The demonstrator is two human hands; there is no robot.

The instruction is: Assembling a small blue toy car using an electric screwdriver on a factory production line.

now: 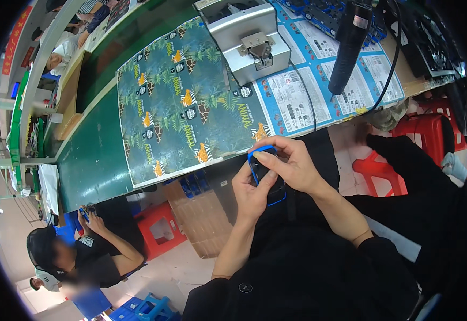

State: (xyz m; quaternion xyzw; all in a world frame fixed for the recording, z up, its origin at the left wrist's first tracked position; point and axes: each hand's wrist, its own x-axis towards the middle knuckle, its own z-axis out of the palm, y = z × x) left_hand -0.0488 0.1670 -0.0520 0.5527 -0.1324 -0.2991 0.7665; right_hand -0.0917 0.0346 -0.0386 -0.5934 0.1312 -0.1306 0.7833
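Note:
Both my hands are together just off the near edge of the table. Between them is a black part with a bright blue rim, whose exact kind I cannot make out. My left hand grips it from the left and below, its thumb against the part. From the right, my right hand pinches the upper rim with its thumb pressed on the face. Fingers cover much of the part. Below them, over my lap, a second dark shape with a thin blue edge shows; whether it belongs to the same piece is unclear.
A silver metal fixture stands on printed sheets covering the green table. Right of it hangs a black tube-shaped tool near a cable and blue parts. Red stools stand below. A co-worker sits at left.

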